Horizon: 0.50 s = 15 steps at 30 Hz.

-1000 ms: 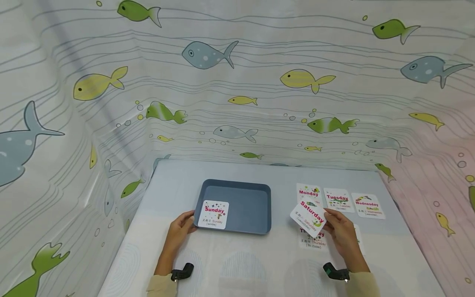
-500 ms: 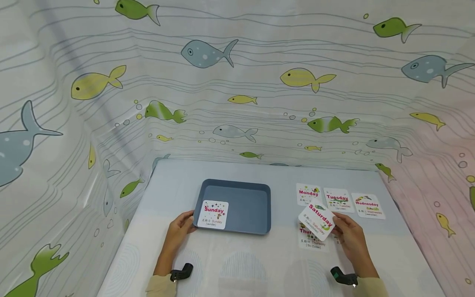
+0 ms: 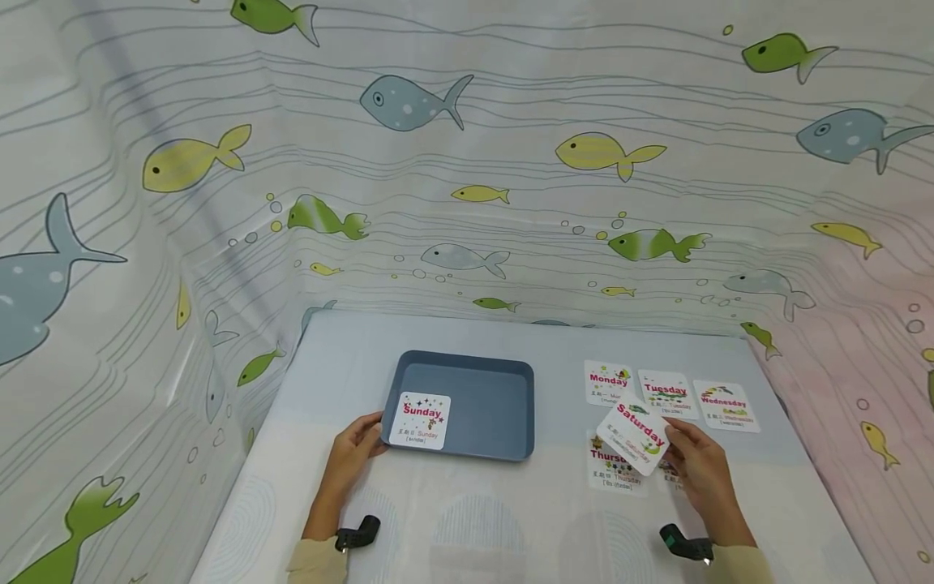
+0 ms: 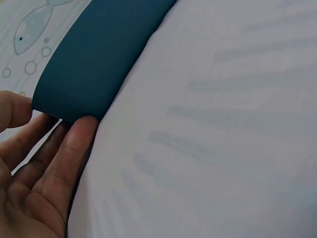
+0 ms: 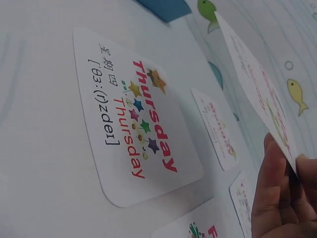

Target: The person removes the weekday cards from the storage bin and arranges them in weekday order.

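My right hand (image 3: pixel 704 477) pinches the Saturday card (image 3: pixel 633 431) by its right edge, thumb and fingers on either side. The card is raised and tilted; in the head view it overlaps the Thursday card (image 3: pixel 613 470) and the Monday card (image 3: pixel 604 377). A Friday card (image 5: pixel 198 229) lies partly behind the right hand. At the left, my left hand (image 3: pixel 353 454) grips the near left corner of the blue tray (image 3: pixel 481 397); its thumb (image 4: pixel 81 136) lies against the near wall. Flat in the tray's near left corner is the Sunday card (image 3: pixel 422 422).
The Tuesday card (image 3: pixel 666 391) and the Wednesday card (image 3: pixel 726 404) lie in the back row at the right. Bare table (image 3: pixel 467 511) shows in front of the tray. A fish-print curtain (image 3: pixel 474 227) encloses the table at the back and sides.
My right hand has drawn the Saturday card rightward and slightly nearer, showing more of the Monday and Thursday cards. The left hand, the tray and the Sunday card have stayed in place.
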### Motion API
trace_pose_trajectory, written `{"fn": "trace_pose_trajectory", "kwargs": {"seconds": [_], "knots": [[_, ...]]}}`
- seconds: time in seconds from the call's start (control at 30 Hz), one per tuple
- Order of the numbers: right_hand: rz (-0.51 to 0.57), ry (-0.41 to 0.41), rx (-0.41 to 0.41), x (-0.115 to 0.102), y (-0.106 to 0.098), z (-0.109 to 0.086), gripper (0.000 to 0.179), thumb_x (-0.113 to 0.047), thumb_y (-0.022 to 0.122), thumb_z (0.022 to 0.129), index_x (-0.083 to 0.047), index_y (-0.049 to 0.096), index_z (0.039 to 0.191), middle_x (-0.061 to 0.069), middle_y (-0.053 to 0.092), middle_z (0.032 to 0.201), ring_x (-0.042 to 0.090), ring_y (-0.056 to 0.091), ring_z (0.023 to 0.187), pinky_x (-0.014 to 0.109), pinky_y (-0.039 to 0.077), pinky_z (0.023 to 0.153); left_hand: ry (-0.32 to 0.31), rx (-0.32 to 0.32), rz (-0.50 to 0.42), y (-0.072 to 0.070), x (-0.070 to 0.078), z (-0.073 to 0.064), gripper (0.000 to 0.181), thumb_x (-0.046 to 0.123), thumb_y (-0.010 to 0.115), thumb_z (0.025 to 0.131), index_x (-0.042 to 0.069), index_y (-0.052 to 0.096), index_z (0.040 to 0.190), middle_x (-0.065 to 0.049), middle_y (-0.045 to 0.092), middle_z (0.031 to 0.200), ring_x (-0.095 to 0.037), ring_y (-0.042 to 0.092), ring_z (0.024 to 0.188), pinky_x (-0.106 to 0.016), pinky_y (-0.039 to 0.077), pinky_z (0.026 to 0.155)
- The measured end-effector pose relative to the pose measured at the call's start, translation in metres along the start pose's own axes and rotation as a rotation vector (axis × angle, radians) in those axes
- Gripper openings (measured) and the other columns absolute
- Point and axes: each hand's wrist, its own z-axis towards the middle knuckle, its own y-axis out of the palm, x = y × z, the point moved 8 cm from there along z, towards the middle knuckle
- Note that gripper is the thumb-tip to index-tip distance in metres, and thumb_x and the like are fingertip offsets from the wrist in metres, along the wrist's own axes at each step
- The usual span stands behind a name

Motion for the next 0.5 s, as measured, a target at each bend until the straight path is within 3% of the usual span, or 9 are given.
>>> {"fn": "trace_pose_trajectory", "kwargs": {"seconds": [0.13,0.5], "knots": [[-0.023,0.022,0.023,0.002,-0.006,0.0,0.054,-0.036,0.063,0.098,-0.011,0.051,0.144,-0.017,0.067,0.103,0.006,0.063,0.091,0.018,0.057,0.076,0.003,-0.002,0.001,0.0,0.0,0.0,0.041,0.024,0.056,0.103,0.004,0.055,0.139,-0.021,0.059,0.138,-0.034,0.065,0.118,-0.027,0.062,0.086],[-0.084,0.016,0.068,0.005,-0.024,0.002,0.05,-0.035,0.061,0.099,-0.01,0.054,0.142,-0.017,0.069,0.099,0.009,0.065,0.088,0.02,0.059,0.075,0.004,0.003,-0.008,0.001,0.0,0.0,0.041,0.023,0.057,0.103,0.003,0.055,0.139,-0.022,0.059,0.138,-0.034,0.065,0.117,-0.027,0.062,0.086]]}}
